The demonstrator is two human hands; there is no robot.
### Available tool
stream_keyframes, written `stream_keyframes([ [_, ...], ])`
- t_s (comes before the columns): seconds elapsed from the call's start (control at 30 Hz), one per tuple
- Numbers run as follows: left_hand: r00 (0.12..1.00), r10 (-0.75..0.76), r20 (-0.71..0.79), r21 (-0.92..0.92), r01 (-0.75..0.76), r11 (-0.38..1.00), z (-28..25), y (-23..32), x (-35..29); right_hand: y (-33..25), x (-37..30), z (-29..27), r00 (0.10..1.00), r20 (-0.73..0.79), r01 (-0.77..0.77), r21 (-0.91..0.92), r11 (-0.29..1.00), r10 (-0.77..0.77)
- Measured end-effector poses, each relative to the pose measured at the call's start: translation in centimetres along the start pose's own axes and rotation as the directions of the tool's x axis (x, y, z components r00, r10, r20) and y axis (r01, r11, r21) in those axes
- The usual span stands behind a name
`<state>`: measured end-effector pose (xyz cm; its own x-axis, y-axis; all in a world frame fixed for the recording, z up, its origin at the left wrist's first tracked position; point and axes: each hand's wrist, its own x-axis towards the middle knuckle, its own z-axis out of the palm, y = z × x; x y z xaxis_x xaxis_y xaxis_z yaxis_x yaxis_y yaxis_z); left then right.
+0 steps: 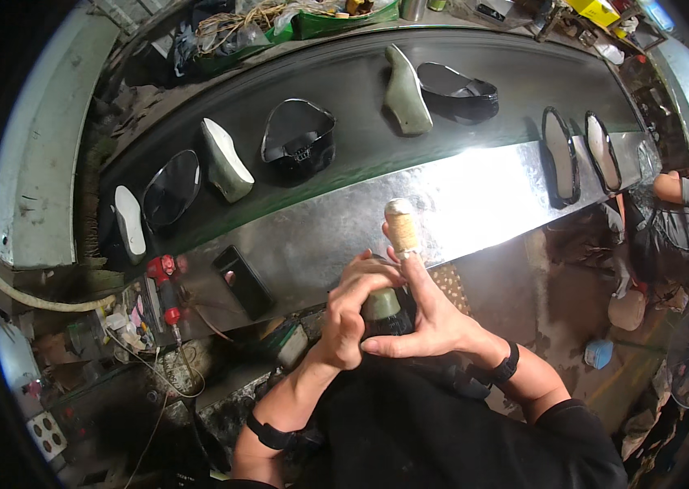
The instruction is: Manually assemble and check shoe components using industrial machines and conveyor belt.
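Note:
In front of my body I hold an olive-green shoe last point(382, 305) with black material around it; my hands hide most of its shape. My left hand point(346, 314) wraps its left side, fingers bent over the top. On the other side my right hand point(435, 319) grips it, thumb pointing left across the near side. Just beyond the right fingertips stands a short tan, wrapped post or handle point(402, 228) with a pale rounded tip; I cannot tell whether a finger touches it.
Along the dark conveyor belt point(344, 98) lie green lasts point(408, 94) and black shoe uppers point(299, 143). Two black-rimmed shoes point(560, 155) rest at the right of the metal ledge point(475, 196). A phone point(243, 281) and a red power tool point(167, 289) lie left. Another person point(678, 220) sits at right.

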<state>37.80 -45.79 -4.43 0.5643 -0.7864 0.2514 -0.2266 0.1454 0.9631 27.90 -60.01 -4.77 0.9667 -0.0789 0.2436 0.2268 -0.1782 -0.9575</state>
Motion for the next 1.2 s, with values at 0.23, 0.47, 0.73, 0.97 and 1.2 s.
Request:
stream_keyframes([
  [0.23, 0.986, 0.004, -0.164, -0.027, -0.009, 1.0, 1.1, 0.8, 0.0, -0.9, 1.4, -0.9, 0.968, 0.097, -0.24, 0.114, 0.964, 0.23],
  [0.47, 0.955, -0.158, -0.251, 0.056, 0.178, 0.982, 1.8, 2.0, 1.0, -1.5, 2.8, -1.9, 0.971, 0.087, -0.229, 0.091, 0.969, 0.222],
  [0.73, 0.875, -0.369, -0.313, -0.117, 0.351, 0.929, 2.0, 2.8, 2.2, -1.8, 3.0, -1.1, 0.923, -0.081, -0.361, 0.16, 0.919, 0.377],
  [0.97, 0.896, -0.312, -0.314, -0.36, 0.192, 0.913, 2.4, 0.7, 0.7, 0.0, 2.4, -0.8, 0.993, -0.064, -0.067, 0.398, 0.915, 0.1],
  [1.2, 0.957, 0.139, -0.254, 0.223, -0.082, 0.971, 1.7, -2.9, 1.7, -1.5, 1.5, -3.8, 0.931, -0.027, -0.35, 0.229, 0.908, 0.365],
])
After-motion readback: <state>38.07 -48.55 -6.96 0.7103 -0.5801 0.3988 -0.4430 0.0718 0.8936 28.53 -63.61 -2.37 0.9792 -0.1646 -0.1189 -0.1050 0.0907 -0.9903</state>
